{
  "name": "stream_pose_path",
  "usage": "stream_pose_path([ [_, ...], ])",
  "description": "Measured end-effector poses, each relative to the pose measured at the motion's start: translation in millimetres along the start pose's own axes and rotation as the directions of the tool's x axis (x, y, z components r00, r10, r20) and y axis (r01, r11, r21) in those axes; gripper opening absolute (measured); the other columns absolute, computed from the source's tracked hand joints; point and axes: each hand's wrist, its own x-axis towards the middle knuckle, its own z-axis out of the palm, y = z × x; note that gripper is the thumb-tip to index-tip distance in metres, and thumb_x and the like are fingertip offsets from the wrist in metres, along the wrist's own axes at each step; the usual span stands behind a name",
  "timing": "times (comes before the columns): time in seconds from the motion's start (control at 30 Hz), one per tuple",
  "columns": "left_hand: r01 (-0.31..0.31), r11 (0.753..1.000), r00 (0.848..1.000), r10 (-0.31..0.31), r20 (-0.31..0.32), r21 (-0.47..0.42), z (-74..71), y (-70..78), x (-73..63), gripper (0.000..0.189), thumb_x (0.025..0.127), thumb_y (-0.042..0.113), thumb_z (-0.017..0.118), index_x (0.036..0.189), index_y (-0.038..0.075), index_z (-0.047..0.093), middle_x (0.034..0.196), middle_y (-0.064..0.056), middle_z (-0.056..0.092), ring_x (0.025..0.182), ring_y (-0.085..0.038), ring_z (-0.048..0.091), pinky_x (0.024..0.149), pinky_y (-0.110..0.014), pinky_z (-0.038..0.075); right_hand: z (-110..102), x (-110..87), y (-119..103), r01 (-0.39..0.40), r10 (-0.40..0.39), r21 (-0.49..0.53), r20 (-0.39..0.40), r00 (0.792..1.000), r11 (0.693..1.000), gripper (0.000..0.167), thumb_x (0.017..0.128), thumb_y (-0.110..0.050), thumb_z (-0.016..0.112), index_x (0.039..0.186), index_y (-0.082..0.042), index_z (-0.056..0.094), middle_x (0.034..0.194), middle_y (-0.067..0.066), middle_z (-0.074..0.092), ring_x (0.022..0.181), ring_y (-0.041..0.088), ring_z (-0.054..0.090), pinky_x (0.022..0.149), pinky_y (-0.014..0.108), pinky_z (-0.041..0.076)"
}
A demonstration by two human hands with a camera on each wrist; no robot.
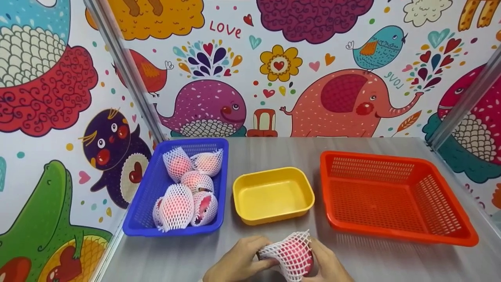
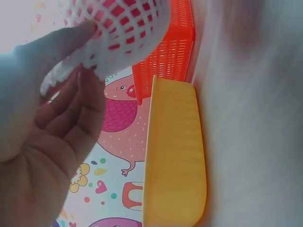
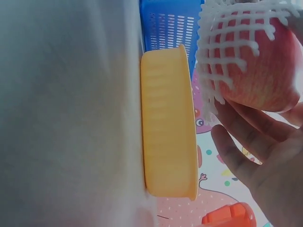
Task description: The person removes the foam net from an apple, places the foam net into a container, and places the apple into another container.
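In the head view, the left hand [image 1: 239, 261] and the right hand [image 1: 329, 263] meet at the near edge of the grey table [image 1: 270, 153], holding one red apple [image 1: 303, 256] between them. A white foam net [image 1: 289, 250] covers most of the apple. The left fingers pinch the gathered end of the net; the right fingers are wrapped around the far side of the apple. The apple is located in front of the yellow tray [image 1: 274, 196] and is apart from it. To the left of the tray stands a blue basket [image 1: 224, 188] containing at least five net-wrapped fruits [image 1: 197, 181]; to the right stands an orange-red basket [image 1: 375, 205]. A printed cartoon wall [image 1: 297, 92] encloses the rear of the table. In the left wrist view, the left thumb and fingertips close on the mesh of the net, with the palm facing the camera. The yellow tray and part of the orange-red basket appear beyond. In the right wrist view, the net covers one side of the apple and bare red skin shows on the other. Right-hand fingers bear against the bare skin; one finger stands slightly apart from it. The thumb's exact contact cannot be determined here.
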Motion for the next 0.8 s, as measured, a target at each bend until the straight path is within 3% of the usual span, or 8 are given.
stream_pose_path([
  [0.13, -0.011, 1.0, 1.0, 0.012, -0.019, 0.021, -5.4, -2.1, 0.1, 0.012, 0.093, 0.024, 0.073, 0.098, 0.017, 0.065, 0.088, 0.011, 0.06, 0.08, 0.003, 0.051, 0.07, -0.011, 0.045, -7, -2.4, -3, -0.068, 0.069, -0.019, 0.012, 0.998, 0.997, 0.087, 0.057, -0.034, 0.096, 0.125, 0.005, 0.057, 0.115, 0.014, 0.065, 0.105, 0.019, 0.062, 0.086, 0.038, 0.055],
  [0.3, -0.028, 0.999, 0.994, 0.033, -0.106, 0.046, -16.3, -7.4, 6.6, 0.014, 0.09, 0.018, 0.076, 0.099, 0.015, 0.065, 0.09, 0.008, 0.062, 0.081, -0.001, 0.054, 0.069, -0.018, 0.049, -19, -2.7, -9, -0.298, 0.297, 0.004, 0.063, 0.953, 0.955, 0.085, 0.067, -0.049, 0.09, 0.133, -0.01, 0.054, 0.123, -0.003, 0.06, 0.103, 0.012, 0.06, 0.086, 0.037, 0.055],
  [0.4, -0.036, 0.996, 0.982, 0.052, -0.182, 0.086, -21.4, -12.8, 12.6, 0.016, 0.089, 0.017, 0.078, 0.098, 0.014, 0.067, 0.091, 0.008, 0.063, 0.081, -0.004, 0.056, 0.07, -0.02, 0.049, -23, -4.8, -9, -0.322, 0.322, 0.01, 0.021, 0.947, 0.947, 0.085, 0.065, -0.048, 0.092, 0.133, -0.014, 0.056, 0.124, -0.008, 0.06, 0.102, 0.012, 0.061, 0.084, 0.038, 0.056],
  [0.53, 0.065, 0.986, 0.955, -0.017, -0.296, 0.153, -25.5, -19.9, 21.1, 0.016, 0.086, 0.017, 0.08, 0.097, 0.013, 0.068, 0.091, 0.008, 0.064, 0.08, -0.005, 0.058, 0.071, -0.023, 0.051, -23, -9.9, -7, -0.318, 0.319, 0.04, -0.037, 0.947, 0.947, 0.083, 0.061, -0.038, 0.097, 0.131, -0.015, 0.059, 0.121, -0.011, 0.061, 0.098, 0.01, 0.062, 0.081, 0.034, 0.056],
  [0.8, 0.269, 0.933, 0.882, -0.14, -0.449, 0.238, -21.1, -39.3, 45.9, 0.02, 0.083, 0.009, 0.079, 0.1, 0.009, 0.068, 0.094, 0.0, 0.066, 0.081, -0.015, 0.061, 0.075, -0.035, 0.054, -24, -13.5, -8, -0.331, 0.336, 0.079, -0.053, 0.94, 0.94, 0.083, 0.061, -0.035, 0.097, 0.132, -0.025, 0.057, 0.122, -0.013, 0.06, 0.099, 0.01, 0.061, 0.083, 0.034, 0.055],
])
